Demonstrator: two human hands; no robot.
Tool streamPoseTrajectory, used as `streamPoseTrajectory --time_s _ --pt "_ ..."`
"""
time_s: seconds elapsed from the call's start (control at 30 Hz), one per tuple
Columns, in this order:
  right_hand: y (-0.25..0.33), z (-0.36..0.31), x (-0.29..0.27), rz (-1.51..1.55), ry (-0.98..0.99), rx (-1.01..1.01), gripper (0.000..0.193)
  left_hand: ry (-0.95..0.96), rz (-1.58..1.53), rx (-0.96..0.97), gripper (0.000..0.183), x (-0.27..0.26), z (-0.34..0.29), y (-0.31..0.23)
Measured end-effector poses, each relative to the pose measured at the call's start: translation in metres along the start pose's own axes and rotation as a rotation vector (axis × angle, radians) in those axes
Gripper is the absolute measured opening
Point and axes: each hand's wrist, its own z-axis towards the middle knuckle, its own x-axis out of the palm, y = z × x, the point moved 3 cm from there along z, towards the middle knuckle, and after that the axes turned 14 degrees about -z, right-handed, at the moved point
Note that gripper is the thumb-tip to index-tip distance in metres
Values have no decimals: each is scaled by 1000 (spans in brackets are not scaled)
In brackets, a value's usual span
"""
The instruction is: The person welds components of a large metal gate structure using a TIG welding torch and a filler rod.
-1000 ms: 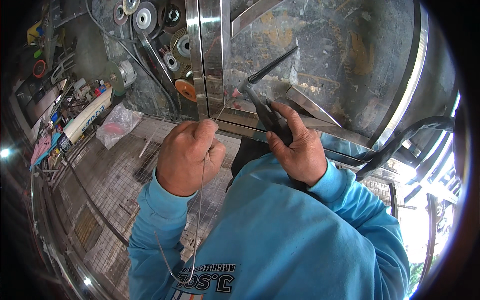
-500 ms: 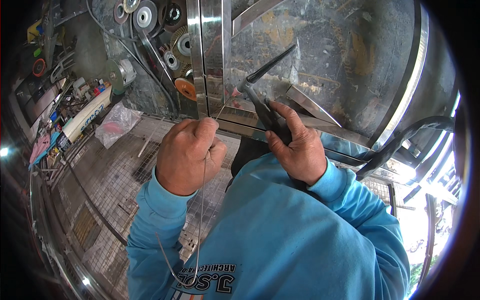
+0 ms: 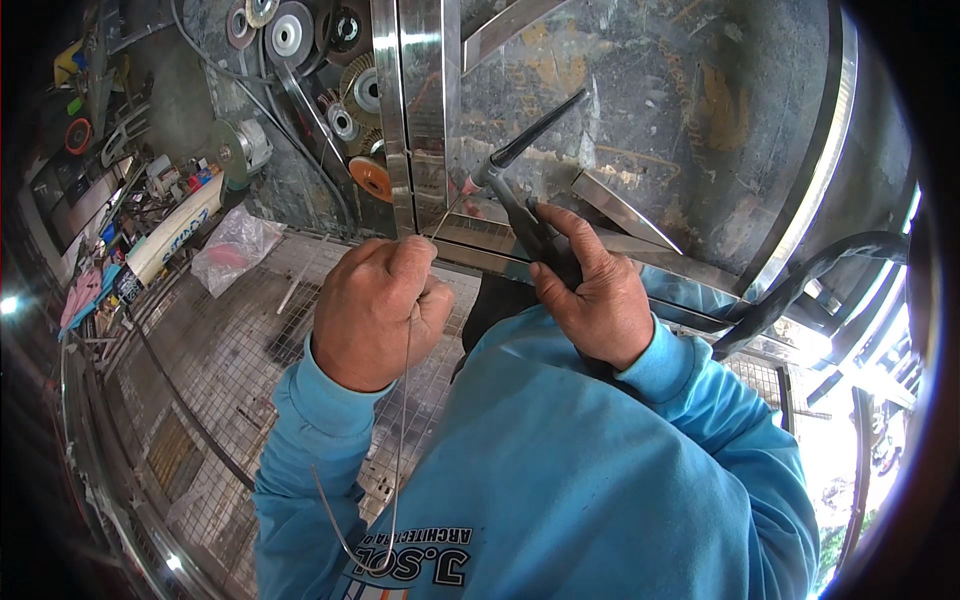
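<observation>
Slim black torch [image 3: 522, 213] in the grip of palm-down right hand [image 3: 596, 297], thin hooked wire [image 3: 401, 440] in fisted left hand [image 3: 374, 312]

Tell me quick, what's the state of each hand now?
Left hand: closed, holding a thin bent wire.
Right hand: closed, holding a black torch.

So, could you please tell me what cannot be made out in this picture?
In the head view:
Thin wire: its middle stretch is hidden inside the closed left hand.
Black torch: its lower handle is partly covered by the right hand.
Pink nozzle: whether the wire touches it is too small to tell.
Plastic bag: crumpled film blurs the pinkish thing inside.
Steel bars: their far ends are cut off by the top edge.
</observation>
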Motion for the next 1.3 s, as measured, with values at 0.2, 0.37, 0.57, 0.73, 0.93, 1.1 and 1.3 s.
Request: streamPoseTrajectory --time_s 0.2,0.37,0.57,0.73,0.93,1.1,1.3 --pt "1 0 0 -5 -5 -8 59 0 -6 2 31 0 1 -1" --pt "2 0 -1 -9 -1 -6 59 -1 3 5 32 0 1 -2" --pt "1 0 1 -48 -26 -37 59 10 12 -14 32 0 1 -1" --pt "1 1 0 -44 -9 -19 59 15 15 -5 31 0 0 -1" --pt "2 0 -1 -40 -25 -36 59 -67 105 74 30 1 -7 -2" --pt "1 -2 2 -49 -55 -8 60 6 5 -16 30 2 -2 2" --pt "1 -1 1 -30 -41 -13 60 -7 -3 -21 31 1 -2 0"
